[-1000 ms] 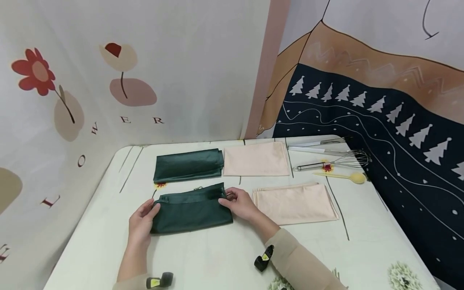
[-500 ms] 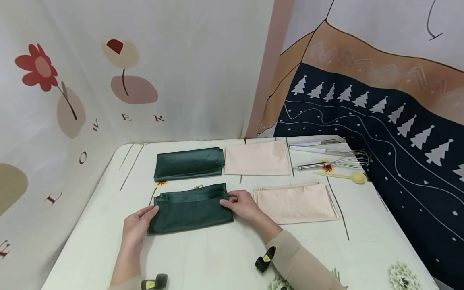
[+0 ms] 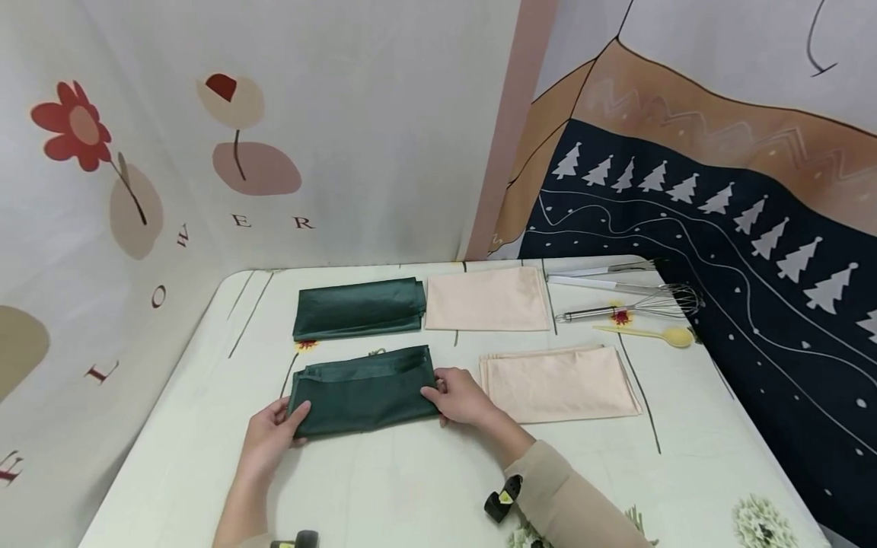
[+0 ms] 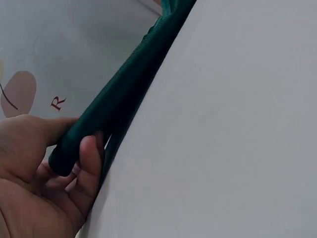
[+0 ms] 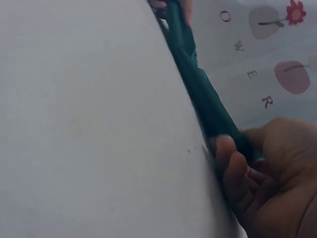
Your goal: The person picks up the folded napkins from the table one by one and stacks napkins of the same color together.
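A folded dark green cloth [image 3: 363,396] lies near the middle of the table, a band of its layers showing along the far edge. My left hand [image 3: 269,435] pinches its left end, thumb on top and fingers beneath. At the opposite end my right hand [image 3: 464,397] grips the right edge the same way. In the left wrist view the thumb and fingers of the left hand [image 4: 44,173] close round the green cloth [image 4: 111,94], whose near edge is lifted. The right wrist view shows the right hand [image 5: 272,173] pinching the other end of the green cloth [image 5: 208,104].
Behind lie another folded green cloth [image 3: 359,308] and a folded pale pink cloth [image 3: 486,299]. A second pink cloth [image 3: 560,384] sits right of my right hand. Whisks [image 3: 630,308] and a yellow spoon [image 3: 674,336] lie at the back right. Printed curtains [image 3: 370,129] stand behind the table.
My left hand has shifted right and its thumb now lies further over the cloth. My right hand has slid slightly nearer along the right edge. The cloth's front edge has risen a little.
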### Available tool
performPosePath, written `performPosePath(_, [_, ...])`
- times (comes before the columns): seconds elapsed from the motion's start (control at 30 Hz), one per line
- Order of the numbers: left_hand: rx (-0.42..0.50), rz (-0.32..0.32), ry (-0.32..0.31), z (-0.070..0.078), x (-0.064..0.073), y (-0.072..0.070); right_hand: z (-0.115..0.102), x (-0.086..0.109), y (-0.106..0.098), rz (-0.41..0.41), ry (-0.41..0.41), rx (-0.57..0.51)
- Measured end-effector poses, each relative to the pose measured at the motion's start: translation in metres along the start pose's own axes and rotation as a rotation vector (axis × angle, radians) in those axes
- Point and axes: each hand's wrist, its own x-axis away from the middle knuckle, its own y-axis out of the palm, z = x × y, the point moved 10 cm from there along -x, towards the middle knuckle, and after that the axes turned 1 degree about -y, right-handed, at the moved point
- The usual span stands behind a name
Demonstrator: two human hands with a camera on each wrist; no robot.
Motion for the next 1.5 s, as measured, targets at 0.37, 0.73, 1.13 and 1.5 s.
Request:
performPosePath(0.37, [0.075, 0.053, 0.026, 0.001, 0.002, -0.004, -0.009, 0.000, -0.003, 0.098, -0.091, 0.079])
performPosePath(0.73, [0.106, 0.113, 0.015, 0.018, -0.004, -0.007, -0.015, -0.004, -0.022, 0.222, -0.157, 0.018])
performPosePath(1.13, [0.132, 0.144, 0.066, 0.050, -0.019, -0.012, -0.026, -0.018, -0.047, 0.333, -0.206, 0.056])
performPosePath(1.5, [0.097, 0.136, 0.097, 0.063, -0.041, -0.017, -0.026, -0.041, -0.053, 0.312, -0.148, 0.010])
